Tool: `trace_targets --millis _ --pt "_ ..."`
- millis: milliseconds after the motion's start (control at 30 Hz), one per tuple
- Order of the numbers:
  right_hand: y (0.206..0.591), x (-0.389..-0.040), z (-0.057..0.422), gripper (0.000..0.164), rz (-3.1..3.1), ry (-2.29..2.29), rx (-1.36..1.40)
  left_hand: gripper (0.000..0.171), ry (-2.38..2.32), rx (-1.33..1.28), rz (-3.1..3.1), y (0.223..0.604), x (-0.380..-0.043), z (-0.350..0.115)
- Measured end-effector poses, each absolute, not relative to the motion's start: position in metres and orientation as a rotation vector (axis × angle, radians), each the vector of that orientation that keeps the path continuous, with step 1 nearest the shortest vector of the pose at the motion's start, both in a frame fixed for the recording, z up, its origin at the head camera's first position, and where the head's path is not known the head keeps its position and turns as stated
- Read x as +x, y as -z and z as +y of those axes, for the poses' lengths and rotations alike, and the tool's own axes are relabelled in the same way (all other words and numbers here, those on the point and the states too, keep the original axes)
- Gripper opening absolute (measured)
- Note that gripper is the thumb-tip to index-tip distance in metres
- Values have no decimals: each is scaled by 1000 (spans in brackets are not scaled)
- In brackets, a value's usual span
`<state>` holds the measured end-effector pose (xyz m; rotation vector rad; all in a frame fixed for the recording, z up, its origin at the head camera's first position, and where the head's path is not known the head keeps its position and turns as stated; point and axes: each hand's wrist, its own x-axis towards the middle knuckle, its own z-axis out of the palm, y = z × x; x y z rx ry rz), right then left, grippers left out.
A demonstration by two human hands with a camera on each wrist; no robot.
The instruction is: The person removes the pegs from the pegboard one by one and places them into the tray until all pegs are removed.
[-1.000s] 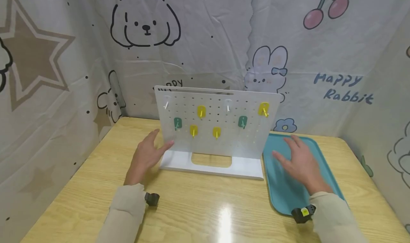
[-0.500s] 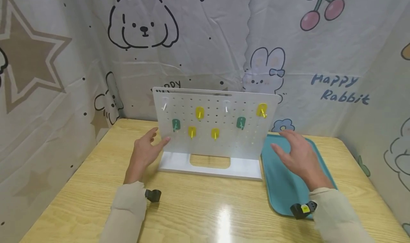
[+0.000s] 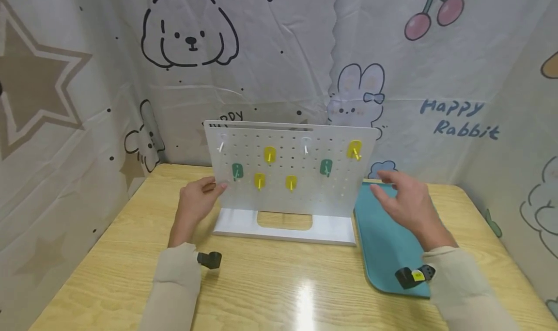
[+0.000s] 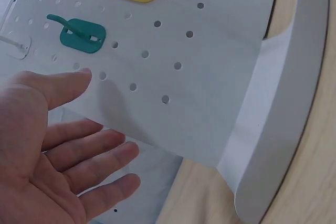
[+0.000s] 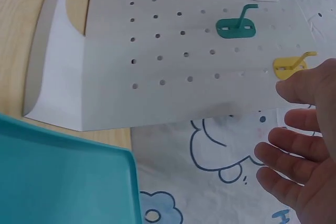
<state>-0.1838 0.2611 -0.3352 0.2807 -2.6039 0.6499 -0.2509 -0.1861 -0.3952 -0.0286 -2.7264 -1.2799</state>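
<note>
A white pegboard (image 3: 279,197) stands upright on its white base (image 3: 237,223). Hooks are fitted across its front: yellow ones such as the upper yellow hook (image 3: 270,154), a green hook (image 3: 237,171) on each side, and clear ones such as the left clear hook (image 3: 221,144). At the board's left edge is my left hand (image 3: 196,200), thumb in front and fingers spread beyond the edge in the left wrist view. My right hand (image 3: 407,207) hovers off the right edge, fingers extended and nothing in it. Its thumb overlaps a yellow hook (image 5: 283,66) in the right wrist view.
A blue-green tray (image 3: 388,268) lies on the wooden table (image 3: 261,282), right of the base and under my right forearm. Behind the table hangs a pale curtain (image 3: 279,79) printed with cartoons.
My left hand has come in closer to the board's left edge, its fingers drawn together. The right hand has lifted slightly, its fingers bending a little toward the board. The view has shifted slightly.
</note>
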Motion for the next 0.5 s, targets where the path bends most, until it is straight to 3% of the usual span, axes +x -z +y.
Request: trace_targets --millis 500 --pt "324 -186 258 27 -2545 -747 282 46 1321 63 -2671 393 -259 -184"
